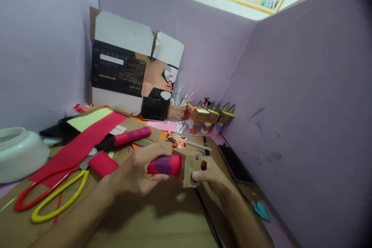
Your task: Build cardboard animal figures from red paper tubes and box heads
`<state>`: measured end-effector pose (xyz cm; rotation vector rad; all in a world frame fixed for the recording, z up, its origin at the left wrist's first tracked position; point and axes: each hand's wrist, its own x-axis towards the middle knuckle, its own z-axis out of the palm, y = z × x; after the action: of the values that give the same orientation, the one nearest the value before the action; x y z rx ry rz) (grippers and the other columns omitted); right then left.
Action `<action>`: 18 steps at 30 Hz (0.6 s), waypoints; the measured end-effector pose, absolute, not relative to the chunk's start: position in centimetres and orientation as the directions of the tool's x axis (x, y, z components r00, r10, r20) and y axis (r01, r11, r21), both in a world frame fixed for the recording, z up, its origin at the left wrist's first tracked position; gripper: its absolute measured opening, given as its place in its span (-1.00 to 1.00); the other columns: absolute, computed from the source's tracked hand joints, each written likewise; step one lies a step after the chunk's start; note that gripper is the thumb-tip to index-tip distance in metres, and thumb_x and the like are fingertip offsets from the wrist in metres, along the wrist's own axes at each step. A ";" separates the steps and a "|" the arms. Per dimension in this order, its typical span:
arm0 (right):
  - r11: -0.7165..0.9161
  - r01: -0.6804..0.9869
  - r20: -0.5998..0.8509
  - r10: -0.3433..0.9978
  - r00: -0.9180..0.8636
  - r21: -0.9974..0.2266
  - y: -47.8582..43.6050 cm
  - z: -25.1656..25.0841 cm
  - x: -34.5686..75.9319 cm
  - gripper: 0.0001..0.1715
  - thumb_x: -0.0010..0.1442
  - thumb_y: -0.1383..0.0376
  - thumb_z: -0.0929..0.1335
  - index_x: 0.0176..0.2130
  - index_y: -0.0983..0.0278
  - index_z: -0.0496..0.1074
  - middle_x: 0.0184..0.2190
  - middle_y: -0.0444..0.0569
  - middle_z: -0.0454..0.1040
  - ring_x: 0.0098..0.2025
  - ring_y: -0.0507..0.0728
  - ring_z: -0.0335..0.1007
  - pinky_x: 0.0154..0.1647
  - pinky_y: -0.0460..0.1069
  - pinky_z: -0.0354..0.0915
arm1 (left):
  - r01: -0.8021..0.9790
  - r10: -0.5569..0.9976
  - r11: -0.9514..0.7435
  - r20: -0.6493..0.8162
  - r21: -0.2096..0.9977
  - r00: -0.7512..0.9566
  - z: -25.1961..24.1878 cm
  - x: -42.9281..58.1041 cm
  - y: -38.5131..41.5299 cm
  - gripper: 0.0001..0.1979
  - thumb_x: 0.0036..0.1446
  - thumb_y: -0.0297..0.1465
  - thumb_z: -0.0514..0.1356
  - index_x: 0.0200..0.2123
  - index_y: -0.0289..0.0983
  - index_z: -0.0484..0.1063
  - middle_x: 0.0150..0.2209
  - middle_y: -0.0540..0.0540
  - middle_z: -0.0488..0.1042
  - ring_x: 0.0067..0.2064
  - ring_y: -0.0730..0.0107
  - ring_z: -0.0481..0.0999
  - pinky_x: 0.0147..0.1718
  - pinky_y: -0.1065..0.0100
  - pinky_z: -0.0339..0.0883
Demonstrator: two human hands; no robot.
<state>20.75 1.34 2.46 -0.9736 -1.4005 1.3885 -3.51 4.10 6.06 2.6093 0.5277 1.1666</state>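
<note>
Sitting at the far left of the counter is a white pot; next come scissors, near a red strip and a small red piece. A purple-spotted roll lies just beyond. My left hand has its fingers clamped on a red tube with a purple patch, held above the counter. Just right of it, touching or not I cannot tell, my right hand pinches a blue-spotted cardboard box between its fingers. Farther right lie a phone and, nearer me, a blue heart.
</note>
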 end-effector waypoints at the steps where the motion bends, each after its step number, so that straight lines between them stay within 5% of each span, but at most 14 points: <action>1: 0.054 -0.065 0.070 0.959 -0.276 -0.996 1.3 2.5 20.7 -0.52 -0.29 0.14 0.54 -0.34 0.37 0.58 -0.52 -0.06 0.53 -0.49 0.07 0.38 -0.42 -0.06 0.31 | 0.230 0.421 -0.904 0.664 0.360 0.618 6.0 -3.5 4.1 -0.65 -0.09 -0.52 0.27 -0.18 -0.28 0.30 -0.29 -0.07 0.43 -0.30 0.36 0.43 -0.33 0.38 0.31; 18: 0.057 -0.098 0.081 0.964 -0.255 -0.994 1.4 2.6 20.3 -0.51 -0.27 0.14 0.53 -0.31 0.34 0.58 -0.46 -0.04 0.57 -0.42 0.10 0.44 -0.33 -0.03 0.34 | 0.343 0.579 -0.808 0.535 0.479 0.616 6.1 -3.5 4.2 -0.70 -0.06 -0.48 0.24 -0.19 -0.24 0.34 -0.29 -0.06 0.45 -0.32 0.32 0.44 -0.35 0.34 0.31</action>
<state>20.34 1.44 2.59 -0.9553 -1.3603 1.3852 -3.45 4.16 6.10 2.5133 0.7426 1.0022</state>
